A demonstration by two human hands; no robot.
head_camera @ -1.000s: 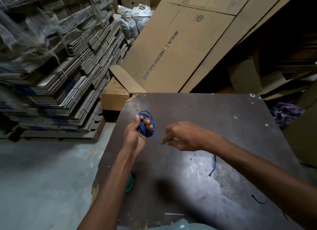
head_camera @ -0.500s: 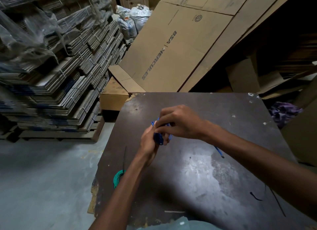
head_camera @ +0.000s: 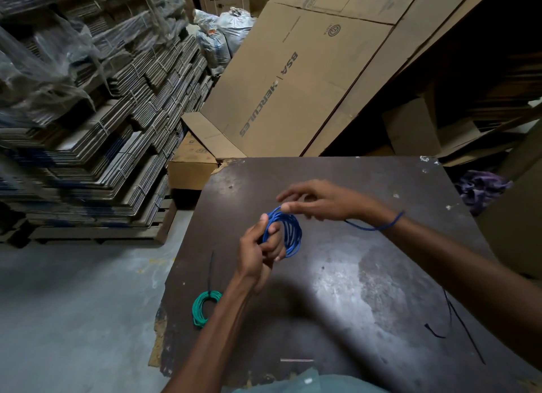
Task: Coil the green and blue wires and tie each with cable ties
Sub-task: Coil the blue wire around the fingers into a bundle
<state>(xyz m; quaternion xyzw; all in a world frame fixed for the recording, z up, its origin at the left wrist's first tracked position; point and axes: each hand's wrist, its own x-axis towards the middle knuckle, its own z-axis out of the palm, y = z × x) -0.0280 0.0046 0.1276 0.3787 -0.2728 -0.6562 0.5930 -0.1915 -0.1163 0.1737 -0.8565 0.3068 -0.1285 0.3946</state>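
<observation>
Teal cloth shows right at the bottom edge, and just past it a thin pale stick (head_camera: 296, 360) lies on your dark brown table (head_camera: 366, 275). Off to your right, loose black cable ties (head_camera: 440, 332) sit near your forearm. On the left side of the table, close to the chipped edge, the green wire (head_camera: 202, 307) is already coiled, with a black tie (head_camera: 210, 271) around it and the tail sticking up away from you.

Further in, your left hand (head_camera: 258, 254) has its fingers curled through the blue wire (head_camera: 289, 232) coil, gripping it a bit above the table. Your right hand (head_camera: 319, 201) is just beyond and touching the top of the coil, thumb tip and a finger pinching the strand there while the other fingers spread out loosely. The loose end of the blue wire runs under that hand and over your right wrist.

Behind the table there's a small cardboard box (head_camera: 190, 169), a big flattened carton (head_camera: 293, 78) leaning up, stacks of flat cardboard (head_camera: 88, 113) on the left, and a purple rag (head_camera: 481, 187) on the right.
</observation>
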